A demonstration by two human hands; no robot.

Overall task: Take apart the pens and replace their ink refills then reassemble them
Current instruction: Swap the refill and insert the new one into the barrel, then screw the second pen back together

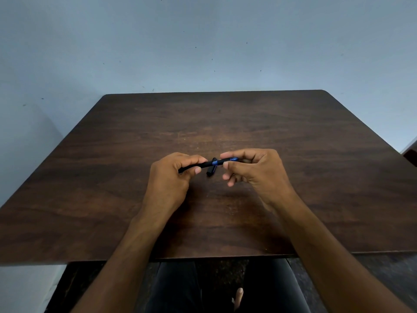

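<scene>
A black pen (206,164) with a blue band and blue front part is held level above the middle of the brown table (112,177). My left hand (171,177) grips its black barrel, fingers curled round it. My right hand (252,170) pinches the blue end between thumb and forefinger. Under the pen, on the table, lies a short black piece (211,171) like a pen cap, partly hidden by the pen.
The table's near edge (203,258) runs above my lap. A pale blue wall (203,53) stands right behind the far edge. A dark object (411,155) shows at the right edge of the view.
</scene>
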